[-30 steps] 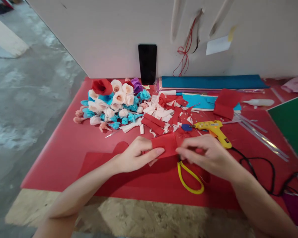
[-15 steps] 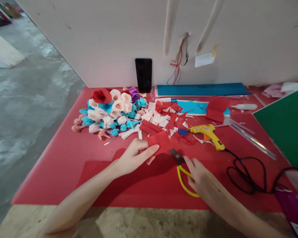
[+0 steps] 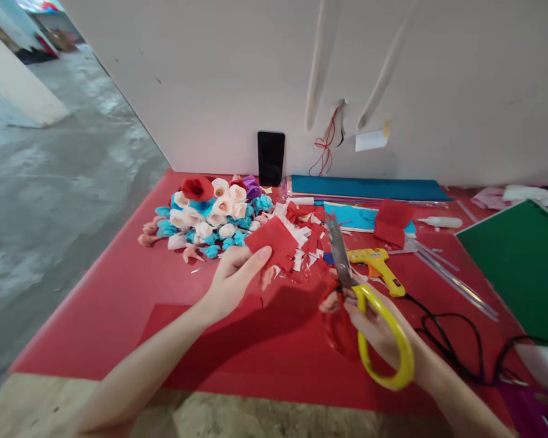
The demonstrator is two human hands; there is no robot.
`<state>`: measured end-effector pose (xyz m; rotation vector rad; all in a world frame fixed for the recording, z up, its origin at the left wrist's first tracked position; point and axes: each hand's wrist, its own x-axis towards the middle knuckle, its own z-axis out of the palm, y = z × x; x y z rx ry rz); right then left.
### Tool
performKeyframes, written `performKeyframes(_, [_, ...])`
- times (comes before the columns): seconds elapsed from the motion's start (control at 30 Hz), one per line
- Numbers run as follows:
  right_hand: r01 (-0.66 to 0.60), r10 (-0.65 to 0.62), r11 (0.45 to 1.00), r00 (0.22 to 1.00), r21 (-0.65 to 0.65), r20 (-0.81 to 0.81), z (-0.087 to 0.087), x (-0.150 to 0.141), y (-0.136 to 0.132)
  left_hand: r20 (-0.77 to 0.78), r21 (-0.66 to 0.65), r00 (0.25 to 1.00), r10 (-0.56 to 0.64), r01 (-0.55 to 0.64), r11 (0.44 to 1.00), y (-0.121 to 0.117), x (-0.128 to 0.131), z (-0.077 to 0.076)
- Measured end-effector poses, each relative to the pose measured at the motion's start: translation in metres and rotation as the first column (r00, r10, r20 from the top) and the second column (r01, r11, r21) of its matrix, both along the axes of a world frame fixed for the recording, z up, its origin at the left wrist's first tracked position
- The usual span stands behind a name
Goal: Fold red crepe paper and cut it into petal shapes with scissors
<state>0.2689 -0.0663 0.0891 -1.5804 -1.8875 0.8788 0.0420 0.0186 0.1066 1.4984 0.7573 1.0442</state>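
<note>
Between the thumb and fingers of my left hand (image 3: 235, 277) is a piece of red paper (image 3: 274, 242), roughly square and raised off the table. My right hand (image 3: 369, 316) grips a pair of scissors (image 3: 344, 267) with one yellow and one red handle. The blades point up and away and look nearly closed, apart from the paper. Just beyond the hands lie red and white paper scraps (image 3: 308, 234). A larger red sheet (image 3: 237, 340) lies flat below my hands.
A heap of paper flowers (image 3: 210, 213) sits at the back left. A black phone (image 3: 271, 158) leans on the pale wall. To the right are a yellow glue gun (image 3: 377, 264) with black cable, clear glue sticks (image 3: 456, 283), a small white bottle (image 3: 441, 222) and a green board (image 3: 520, 267).
My right hand has lifted the scissors and turned them, so both handles show and the blades point up. My left hand has moved slightly left, raising the red paper.
</note>
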Motion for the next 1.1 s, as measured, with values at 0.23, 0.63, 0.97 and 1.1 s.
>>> performKeyframes(0.23, [-0.107,0.093,0.993,0.975,-0.059,-0.200,0.024,-0.020,0.007,0.150,0.047,0.982,0.116,-0.124,0.991,0.013,0.013,0.016])
performKeyframes(0.63, [-0.011,-0.032,0.985,0.970,-0.174,-0.241,-0.003,-0.029,0.003,-0.285,0.164,0.958,-0.011,0.060,0.985,0.008,0.020,0.007])
performKeyframes(0.97, [0.051,-0.142,0.963,0.930,-0.263,-0.339,0.002,-0.041,0.005,-0.248,0.178,0.968,-0.049,0.095,0.979,0.006,0.026,0.005])
performKeyframes(1.1, [0.049,-0.121,0.966,0.953,-0.256,-0.276,0.003,-0.041,0.006,-0.199,0.216,0.979,-0.036,0.080,0.973,0.006,0.027,0.003])
